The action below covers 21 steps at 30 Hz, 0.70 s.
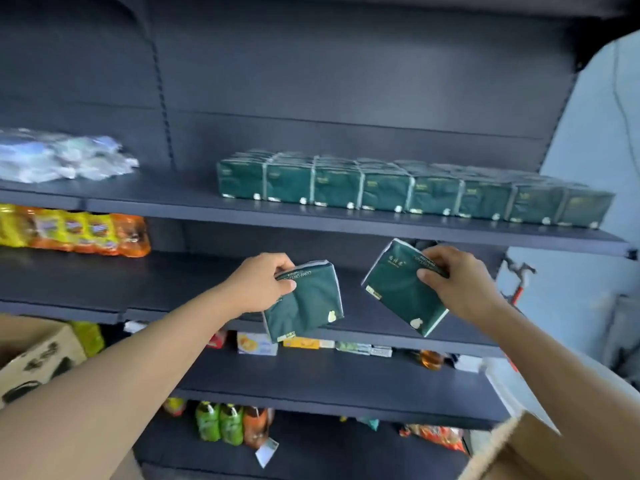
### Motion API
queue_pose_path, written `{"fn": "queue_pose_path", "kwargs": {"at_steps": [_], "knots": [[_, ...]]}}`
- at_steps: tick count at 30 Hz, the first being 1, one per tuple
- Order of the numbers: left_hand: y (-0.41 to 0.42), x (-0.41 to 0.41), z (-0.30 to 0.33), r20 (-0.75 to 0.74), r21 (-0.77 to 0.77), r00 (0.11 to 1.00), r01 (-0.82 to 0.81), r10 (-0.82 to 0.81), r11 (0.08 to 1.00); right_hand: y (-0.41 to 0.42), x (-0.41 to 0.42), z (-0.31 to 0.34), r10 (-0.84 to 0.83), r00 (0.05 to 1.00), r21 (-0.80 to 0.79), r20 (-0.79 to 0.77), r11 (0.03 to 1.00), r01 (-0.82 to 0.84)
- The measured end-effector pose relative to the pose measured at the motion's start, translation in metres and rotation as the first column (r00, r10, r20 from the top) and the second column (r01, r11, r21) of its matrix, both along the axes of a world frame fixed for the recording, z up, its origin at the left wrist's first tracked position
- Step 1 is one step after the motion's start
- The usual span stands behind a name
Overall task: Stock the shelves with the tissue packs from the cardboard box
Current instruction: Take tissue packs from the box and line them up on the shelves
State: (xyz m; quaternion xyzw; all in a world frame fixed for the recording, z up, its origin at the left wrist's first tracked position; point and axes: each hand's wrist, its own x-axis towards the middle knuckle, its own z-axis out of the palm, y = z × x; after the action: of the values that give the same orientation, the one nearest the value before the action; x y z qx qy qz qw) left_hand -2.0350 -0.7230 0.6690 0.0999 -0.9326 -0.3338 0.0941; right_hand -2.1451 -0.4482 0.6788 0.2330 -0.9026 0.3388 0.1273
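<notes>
My left hand (258,284) grips a dark green tissue pack (308,304) by its top edge, in front of the second shelf (173,282). My right hand (457,282) pinches another green tissue pack (394,289), tilted, a little to the right. A row of several green tissue packs (412,190) stands on the upper shelf (311,216), filling its right part. A flap of the cardboard box (540,448) shows at the bottom right.
Clear plastic bags (59,157) lie at the upper shelf's left. Orange and yellow snack packs (76,230) sit left on the second shelf. Small boxes (304,344) and drink bottles (225,422) fill lower shelves. Another carton (38,355) is at left.
</notes>
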Motion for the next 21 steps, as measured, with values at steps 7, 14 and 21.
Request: {"fn": "queue_pose_path", "kwargs": {"at_steps": [7, 14, 21], "knots": [[-0.121, 0.040, 0.036, -0.081, -0.065, 0.987, -0.146, 0.140, 0.987, -0.134, 0.006, 0.049, 0.139, 0.987, -0.053, -0.076, 0.988, -0.143], [-0.217, 0.055, 0.069, -0.129, -0.080, 0.972, -0.205, 0.194, 0.975, -0.246, 0.009, 0.090, 0.177, 0.977, -0.097, -0.120, 0.977, -0.189], [-0.275, 0.049, 0.089, -0.182, -0.101, 0.963, -0.220, 0.200, 0.970, -0.321, -0.004, 0.113, 0.207, 0.969, -0.055, -0.132, 0.975, -0.216]]}}
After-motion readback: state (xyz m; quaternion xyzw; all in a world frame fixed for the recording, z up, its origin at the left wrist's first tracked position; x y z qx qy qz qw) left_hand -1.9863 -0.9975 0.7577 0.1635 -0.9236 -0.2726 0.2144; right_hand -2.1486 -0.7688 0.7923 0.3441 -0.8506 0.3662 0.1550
